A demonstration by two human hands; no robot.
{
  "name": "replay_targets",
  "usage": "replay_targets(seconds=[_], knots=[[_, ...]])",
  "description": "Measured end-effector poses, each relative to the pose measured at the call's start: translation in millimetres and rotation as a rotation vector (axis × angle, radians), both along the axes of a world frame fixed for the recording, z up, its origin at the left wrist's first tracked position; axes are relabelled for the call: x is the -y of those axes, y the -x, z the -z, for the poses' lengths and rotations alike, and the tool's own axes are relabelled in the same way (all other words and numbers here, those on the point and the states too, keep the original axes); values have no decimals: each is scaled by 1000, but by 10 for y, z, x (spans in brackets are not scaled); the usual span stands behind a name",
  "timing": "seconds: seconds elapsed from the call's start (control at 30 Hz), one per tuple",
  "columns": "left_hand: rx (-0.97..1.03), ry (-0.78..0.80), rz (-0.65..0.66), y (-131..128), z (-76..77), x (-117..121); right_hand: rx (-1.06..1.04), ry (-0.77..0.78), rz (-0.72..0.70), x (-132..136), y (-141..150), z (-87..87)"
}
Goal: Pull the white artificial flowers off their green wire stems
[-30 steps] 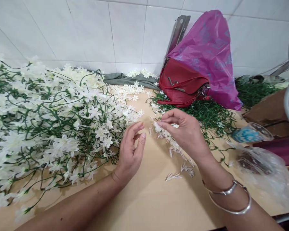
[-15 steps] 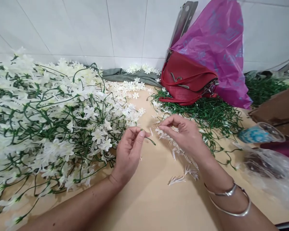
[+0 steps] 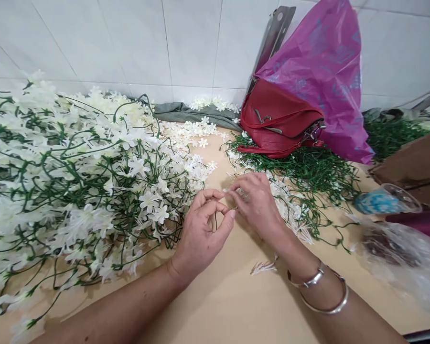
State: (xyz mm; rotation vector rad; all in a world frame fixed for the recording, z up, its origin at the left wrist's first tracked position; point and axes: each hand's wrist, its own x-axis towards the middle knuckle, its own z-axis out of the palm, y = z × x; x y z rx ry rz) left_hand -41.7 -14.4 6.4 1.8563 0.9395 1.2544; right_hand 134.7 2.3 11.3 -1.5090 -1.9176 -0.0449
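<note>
My left hand pinches a thin green artificial stem, mostly hidden by the fingers. My right hand meets it at the fingertips, its thumb and fingers pinched together; whatever is between them is too small to make out. A large heap of white artificial flowers on green stems lies beside my left hand. White stamen strands and loose petals lie behind and under my right hand. Nearer me, a small bunch of stamens rests on the table.
A red handbag and a purple plastic bag sit on a pile of green stems by the tiled wall. To the right are a plastic cup and a clear bag. Loose white blossoms lie at the back.
My left hand, open at first, closed on a green stem and moved right. My right hand has come left until the fingertips of both hands meet. The view has shifted slightly.
</note>
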Motion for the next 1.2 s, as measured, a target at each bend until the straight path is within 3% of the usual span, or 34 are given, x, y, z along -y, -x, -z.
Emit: replay_targets(seconds=[0.1, 0.2, 0.4, 0.5, 0.63, 0.73, 0.9, 1.07, 1.2], knots=[[-4, 8, -29, -4, -9, 5, -174, -56, 131, -21, -172, -59], [-82, 23, 32, -14, 12, 8, -229, 37, 121, -24, -304, -123], [-188, -98, 137, -6, 71, 18, 340, 224, -34, -44, -216, -207], [-107, -87, 87, 8, 56, 8, 414, 244, -5, -85, -163, -268], [52, 39, -34, 2, 64, -32, 68, 243, -46, -72, -111, -393], [168, 205, -21, -7, 99, -63, -258, 361, -127, 0, -9, -460], [339, 292, 10, -14, 130, -94, -461, 484, -199, 46, 135, -504], [519, 386, -36, -43, 102, -113, -706, 361, -183, -11, 141, -510], [533, 399, -58, -51, 84, -107, -836, 193, -189, 84, 194, -373]])
